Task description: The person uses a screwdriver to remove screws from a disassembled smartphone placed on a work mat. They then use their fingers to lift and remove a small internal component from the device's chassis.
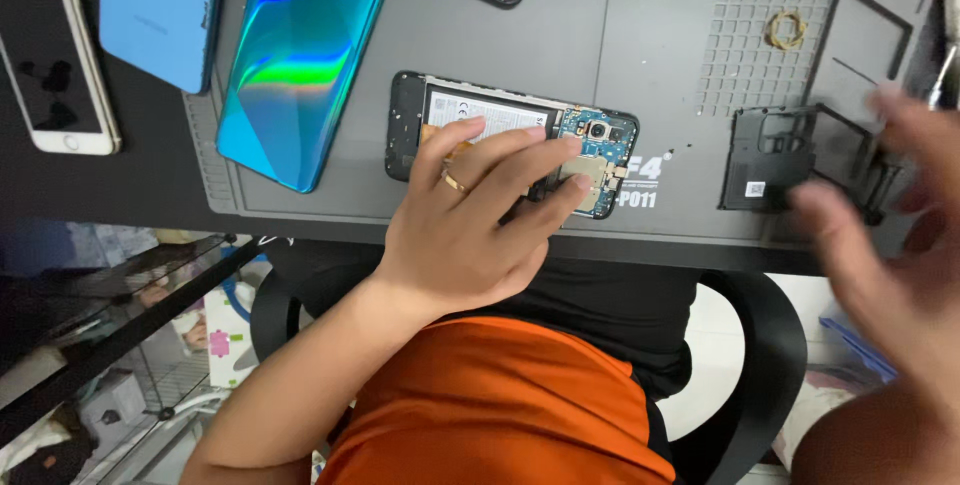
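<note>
left hand (470,215): lay flat on the opened phone (510,140), fingers spread over its battery, not clamped on anything
opened phone: back off, board showing, sat on the grey mat (650,35) near the worktop's front edge
right hand (890,235): blurry, fingers loose and open, holding nothing, just beside the black inner cover (775,160)
other stuff: teal phone (300,60) lay left of it

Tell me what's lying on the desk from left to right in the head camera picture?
White phone with dark screen → light blue flat phone → shiny teal phone back → opened phone showing battery and circuit board, under the left hand → black plastic inner cover → blurred right hand.
</note>
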